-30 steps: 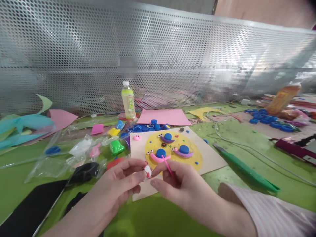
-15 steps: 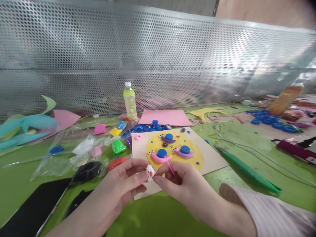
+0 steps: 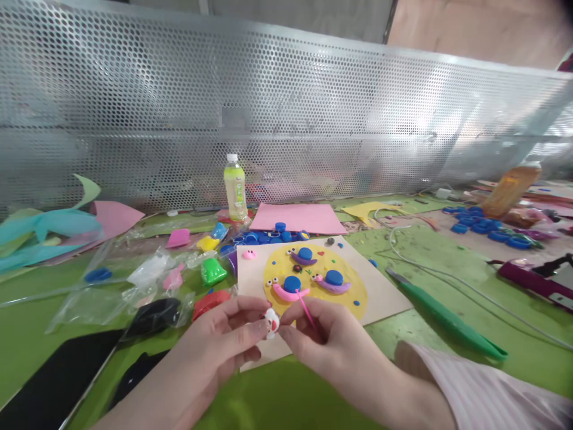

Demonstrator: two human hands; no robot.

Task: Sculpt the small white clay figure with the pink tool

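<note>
My left hand (image 3: 219, 346) pinches a small white clay figure (image 3: 270, 321) with a red spot between thumb and forefinger. My right hand (image 3: 329, 346) meets it from the right, its fingertips touching the figure while it also holds a thin pink stick (image 3: 305, 308). Both hands hover over the near edge of a beige card (image 3: 385, 286). On the card lies a yellow clay disc (image 3: 353, 292) bearing three clay snails with blue bottle-cap shells (image 3: 292, 283).
Bags of coloured clay (image 3: 212, 270) and a black clay bag (image 3: 154, 315) lie at left. A drink bottle (image 3: 235, 187) and pink paper (image 3: 299, 217) stand behind the card. A green tool (image 3: 447, 316), a cable and blue caps (image 3: 474, 216) lie right. A perforated metal screen (image 3: 313, 119) closes the back.
Both hands stay joined on the white figure; the figure has turned slightly in my fingers. The view has shifted a little.
</note>
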